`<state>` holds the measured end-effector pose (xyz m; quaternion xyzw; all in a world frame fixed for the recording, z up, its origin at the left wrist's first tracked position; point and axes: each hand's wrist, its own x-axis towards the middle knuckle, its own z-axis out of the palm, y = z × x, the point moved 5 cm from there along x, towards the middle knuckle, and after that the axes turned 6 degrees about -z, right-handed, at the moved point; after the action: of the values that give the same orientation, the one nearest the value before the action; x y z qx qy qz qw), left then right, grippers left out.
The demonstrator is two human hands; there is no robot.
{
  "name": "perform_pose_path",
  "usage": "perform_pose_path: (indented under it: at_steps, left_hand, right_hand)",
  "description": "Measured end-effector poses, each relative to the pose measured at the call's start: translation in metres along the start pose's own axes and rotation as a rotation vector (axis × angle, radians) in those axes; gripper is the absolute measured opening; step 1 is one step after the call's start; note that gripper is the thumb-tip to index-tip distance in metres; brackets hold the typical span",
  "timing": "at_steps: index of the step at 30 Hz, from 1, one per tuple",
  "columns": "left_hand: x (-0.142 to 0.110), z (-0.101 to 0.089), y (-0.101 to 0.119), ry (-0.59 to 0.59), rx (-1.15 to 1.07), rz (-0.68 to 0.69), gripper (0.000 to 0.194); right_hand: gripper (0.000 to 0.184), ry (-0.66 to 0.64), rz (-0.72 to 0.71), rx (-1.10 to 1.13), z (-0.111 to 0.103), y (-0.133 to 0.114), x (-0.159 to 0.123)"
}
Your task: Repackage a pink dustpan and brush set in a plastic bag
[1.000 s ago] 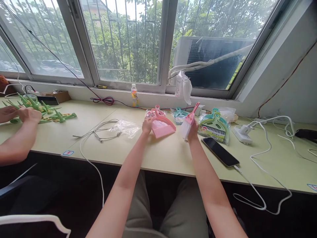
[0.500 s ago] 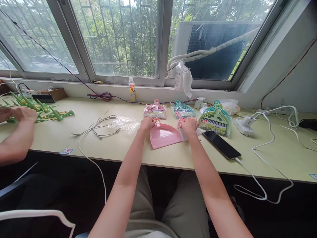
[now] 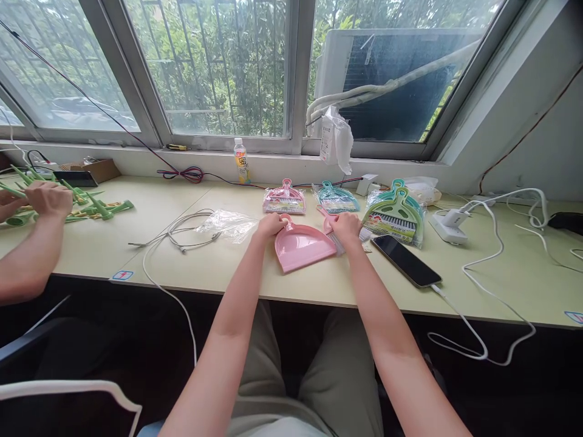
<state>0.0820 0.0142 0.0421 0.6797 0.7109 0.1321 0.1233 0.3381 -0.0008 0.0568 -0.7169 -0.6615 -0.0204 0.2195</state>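
My left hand (image 3: 272, 224) is closed on the handle of a pink dustpan (image 3: 303, 247), which rests on the table with its wide edge toward me and to the right. In my right hand (image 3: 346, 227) is a small pink hand brush (image 3: 327, 222), gripped by its handle. The brush's pale bristles are partly hidden by my hand and sit close to the dustpan's right side. Behind them lie a wrapped pink dustpan set (image 3: 285, 200) and a wrapped teal dustpan set (image 3: 337, 199). Wrapped green dustpan sets (image 3: 395, 218) lie to the right of my right hand.
A phone (image 3: 406, 261) on a white charging cable lies right of my right forearm. To the left are a clear plastic wrapper (image 3: 228, 226) and a coiled grey cable (image 3: 189, 233). A bottle (image 3: 241, 162) stands near the window. Another person's hand (image 3: 50, 199) handles green stems at far left.
The view has shifted slightly. Both hands keep their grip on the dustpan and brush, which have barely moved. The other person's hand at far left has moved a little.
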Motion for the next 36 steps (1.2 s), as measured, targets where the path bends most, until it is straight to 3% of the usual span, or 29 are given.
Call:
perform_pose_path:
  at_steps: [6, 12, 14, 18, 20, 23, 27, 31, 36]
  left_hand:
    - [-0.002, 0.009, 0.014, 0.142, 0.106, -0.033, 0.032]
    - [-0.009, 0.007, 0.016, 0.216, 0.048, -0.165, 0.038]
    - [-0.007, 0.005, 0.012, 0.212, 0.017, -0.208, 0.039]
    - [-0.003, 0.011, 0.017, 0.086, -0.085, -0.124, 0.032]
    - [-0.002, 0.018, 0.024, -0.033, -0.172, -0.036, 0.030]
    - [-0.003, 0.028, 0.033, -0.202, -0.379, 0.023, 0.031]
    - [-0.001, 0.036, 0.033, -0.328, -0.566, -0.017, 0.025]
    - [-0.002, 0.031, 0.029, -0.352, -0.638, -0.024, 0.026]
    - [-0.020, 0.017, 0.034, -0.604, -0.547, 0.166, 0.021]
  right_hand:
    - [0.030, 0.362, -0.169, 0.186, -0.029, -0.020, -0.010]
    - [0.030, 0.560, -0.236, 0.274, -0.055, -0.036, -0.022]
    - [0.030, 0.493, -0.269, 0.279, -0.056, -0.039, -0.021]
    - [0.023, 0.044, -0.349, 0.136, -0.026, -0.052, -0.021]
    - [0.024, -0.102, -0.323, 0.010, -0.009, -0.057, -0.024]
    - [0.031, -0.134, -0.268, -0.084, 0.004, -0.061, -0.027]
    - [0.034, -0.192, -0.245, -0.090, 0.007, -0.061, -0.028]
    - [0.037, -0.235, -0.265, -0.061, 0.004, -0.062, -0.028]
    - [0.025, -0.344, -0.248, 0.064, 0.005, -0.056, -0.027]
